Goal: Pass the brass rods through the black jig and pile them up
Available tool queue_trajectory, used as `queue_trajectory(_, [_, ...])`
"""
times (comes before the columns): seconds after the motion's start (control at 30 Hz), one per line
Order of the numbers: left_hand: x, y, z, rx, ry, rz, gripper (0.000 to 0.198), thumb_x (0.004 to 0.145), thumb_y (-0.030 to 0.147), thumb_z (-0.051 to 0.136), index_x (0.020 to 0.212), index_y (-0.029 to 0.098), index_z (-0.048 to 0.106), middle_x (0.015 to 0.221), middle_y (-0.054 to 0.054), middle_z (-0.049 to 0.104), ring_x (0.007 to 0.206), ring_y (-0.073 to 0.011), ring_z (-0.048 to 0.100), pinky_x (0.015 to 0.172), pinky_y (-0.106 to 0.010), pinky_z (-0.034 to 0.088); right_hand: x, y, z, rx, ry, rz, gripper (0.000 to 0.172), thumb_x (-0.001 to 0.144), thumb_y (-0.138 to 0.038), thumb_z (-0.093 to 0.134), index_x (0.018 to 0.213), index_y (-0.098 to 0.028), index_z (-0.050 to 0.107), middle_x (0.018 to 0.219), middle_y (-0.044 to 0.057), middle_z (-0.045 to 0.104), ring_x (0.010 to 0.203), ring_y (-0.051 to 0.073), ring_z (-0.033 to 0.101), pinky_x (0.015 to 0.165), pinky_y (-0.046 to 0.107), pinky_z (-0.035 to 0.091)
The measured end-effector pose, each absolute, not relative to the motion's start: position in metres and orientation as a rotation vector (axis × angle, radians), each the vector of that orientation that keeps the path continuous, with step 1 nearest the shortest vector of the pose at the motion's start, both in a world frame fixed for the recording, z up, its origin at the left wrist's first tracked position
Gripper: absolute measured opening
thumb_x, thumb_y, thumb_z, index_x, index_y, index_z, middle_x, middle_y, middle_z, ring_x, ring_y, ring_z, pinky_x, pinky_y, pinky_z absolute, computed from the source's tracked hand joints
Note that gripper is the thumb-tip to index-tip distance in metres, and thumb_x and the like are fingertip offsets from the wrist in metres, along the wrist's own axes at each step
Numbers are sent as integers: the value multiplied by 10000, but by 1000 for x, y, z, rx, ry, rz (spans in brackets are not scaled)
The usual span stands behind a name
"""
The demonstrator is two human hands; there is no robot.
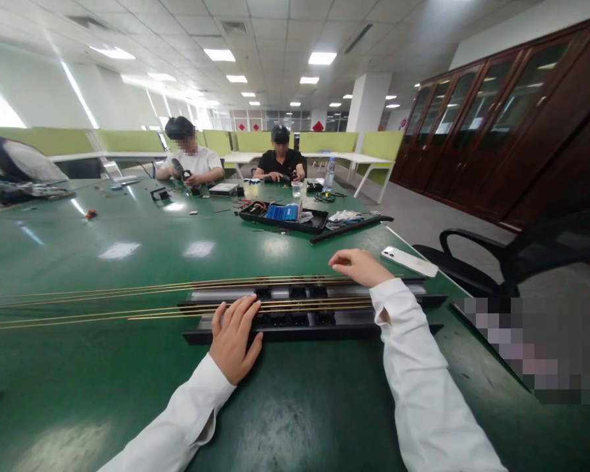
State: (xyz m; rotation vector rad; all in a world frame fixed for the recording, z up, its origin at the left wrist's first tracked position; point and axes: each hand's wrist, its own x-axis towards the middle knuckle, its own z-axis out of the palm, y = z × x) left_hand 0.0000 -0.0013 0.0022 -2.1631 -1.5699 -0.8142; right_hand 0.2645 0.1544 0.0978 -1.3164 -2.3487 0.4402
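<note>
Two long dark channel-shaped rails lie side by side across the green table. The near rail (344, 333) and the far rail (373, 290) have small black parts (288, 319) set inside. Thin brass-coloured rods (167, 313) run lengthwise along both rails and stick out far to the left. My left hand (236, 337) rests with fingers spread over the left part of the near rail, fingertips at the rods and thumb by the near edge. Above the far rail, my right hand (358, 265) is raised with loosely bent fingers and nothing visible in them.
A white phone (409, 261) lies near the right table edge. Further back are a black tray (314, 226) with a blue finned part (282, 212), a long black strip (351, 229), and a bottle (329, 176). Two people sit opposite. An office chair (511, 262) stands at right.
</note>
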Motion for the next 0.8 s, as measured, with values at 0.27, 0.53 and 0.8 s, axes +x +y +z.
queue_trajectory(0.27, [0,-2,3,-2171,-1576,-809,499,780,212,426,1269,191,331,1296,-98,425,1214,-239,345,1032,-464,122,250,151,94,-1373,-2465,501,206,695,-92,461,748,-180,639,783,22,675,741,130,595,692,210,430])
queue_trajectory(0.53, [4,-5,9,-2174,-1596,-792,517,777,201,431,1283,193,323,1289,-99,432,1205,-243,356,1032,-457,118,246,152,91,-1342,-2428,591,182,687,-92,460,711,-187,614,664,-5,663,653,112,596,642,193,430])
queue_trajectory(0.8, [5,-5,8,-2171,-1584,-793,511,779,209,432,1278,192,323,1300,-94,422,1213,-242,347,1034,-459,118,239,153,84,-1477,-2390,396,155,655,-102,480,703,-181,605,698,27,657,677,129,579,619,193,404])
